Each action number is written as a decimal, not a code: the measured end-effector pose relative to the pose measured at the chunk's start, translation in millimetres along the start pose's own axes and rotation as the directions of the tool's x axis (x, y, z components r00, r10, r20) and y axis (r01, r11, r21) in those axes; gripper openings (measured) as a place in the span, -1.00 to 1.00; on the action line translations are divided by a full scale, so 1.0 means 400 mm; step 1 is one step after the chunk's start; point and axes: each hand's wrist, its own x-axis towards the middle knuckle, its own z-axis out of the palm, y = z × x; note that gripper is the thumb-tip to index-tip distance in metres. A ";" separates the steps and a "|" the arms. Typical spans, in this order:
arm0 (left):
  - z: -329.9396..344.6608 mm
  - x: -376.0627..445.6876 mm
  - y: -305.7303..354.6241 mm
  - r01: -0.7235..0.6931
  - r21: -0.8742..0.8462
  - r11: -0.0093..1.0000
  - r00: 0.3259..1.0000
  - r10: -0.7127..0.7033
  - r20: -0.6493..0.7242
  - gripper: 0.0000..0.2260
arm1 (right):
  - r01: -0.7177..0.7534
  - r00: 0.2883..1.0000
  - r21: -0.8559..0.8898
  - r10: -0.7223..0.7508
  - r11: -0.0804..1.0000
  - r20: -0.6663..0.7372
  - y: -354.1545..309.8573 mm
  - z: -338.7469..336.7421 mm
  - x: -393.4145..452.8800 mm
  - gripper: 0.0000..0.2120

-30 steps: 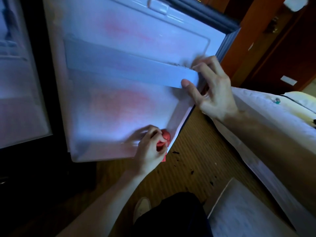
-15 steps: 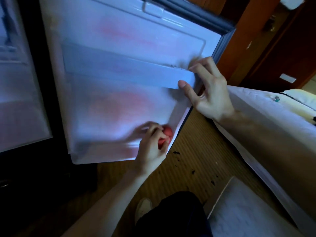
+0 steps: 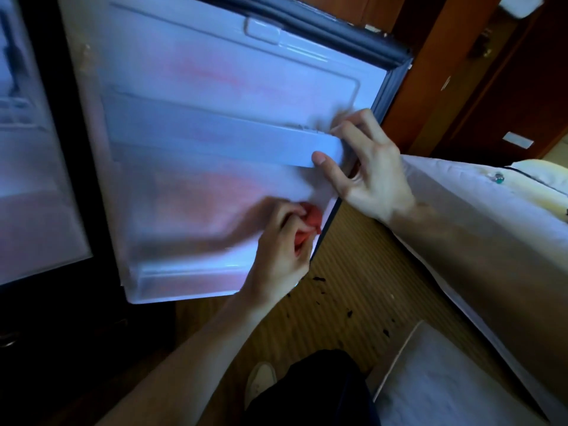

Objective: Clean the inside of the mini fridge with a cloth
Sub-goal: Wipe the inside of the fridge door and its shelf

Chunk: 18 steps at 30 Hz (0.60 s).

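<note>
The mini fridge's door point(image 3: 215, 87) stands open, its white inner liner facing me. A white shelf rail point(image 3: 221, 139) runs across the liner. My left hand point(image 3: 282, 250) grips a bunched red cloth point(image 3: 312, 219) and presses it against the liner's lower right corner. My right hand point(image 3: 368, 176) holds the right end of the rail and the door's edge, thumb on the rail's front, fingers behind. The fridge's inside point(image 3: 27, 179) shows at far left, blurred.
A bed with white sheet point(image 3: 479, 210) lies at right, close to the door's edge. A white flat panel point(image 3: 445, 379) lies on the woven floor mat point(image 3: 353, 302), which has dark crumbs. My shoe point(image 3: 261, 382) and dark trouser leg are below. Wooden doors stand behind.
My left hand with the cloth has shifted slightly up along the liner's lower right corner. My right hand keeps its hold on the rail's end.
</note>
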 end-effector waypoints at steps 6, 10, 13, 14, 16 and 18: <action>-0.021 -0.144 -0.060 0.116 0.109 0.987 0.977 -0.134 0.169 -0.82 | 0.007 1.000 -0.005 -0.007 1.000 0.018 0.001 -0.008 0.002 -0.69; -0.031 -0.028 -0.001 0.098 0.047 0.994 0.993 -0.101 0.055 -0.88 | 0.008 1.000 -0.005 -0.008 1.000 0.019 -0.004 -0.009 -0.003 -0.68; -0.031 0.088 0.044 0.056 -0.062 0.997 0.998 -0.057 -0.022 -0.86 | 0.005 1.000 0.003 -0.005 1.000 0.021 -0.003 -0.009 -0.001 -0.68; -0.030 0.105 0.048 0.034 -0.068 0.997 0.999 -0.036 -0.024 -0.85 | 0.007 1.000 0.002 -0.007 1.000 0.020 -0.003 -0.009 0.000 -0.68; -0.024 0.087 0.043 0.002 -0.016 1.000 1.000 -0.002 -0.019 -0.85 | 0.008 1.000 0.003 -0.008 1.000 0.015 -0.003 -0.010 0.001 -0.69; -0.020 0.021 0.011 0.021 0.038 0.999 1.000 -0.022 0.008 -0.88 | 0.004 1.000 0.002 -0.004 1.000 0.013 -0.004 -0.009 0.002 -0.69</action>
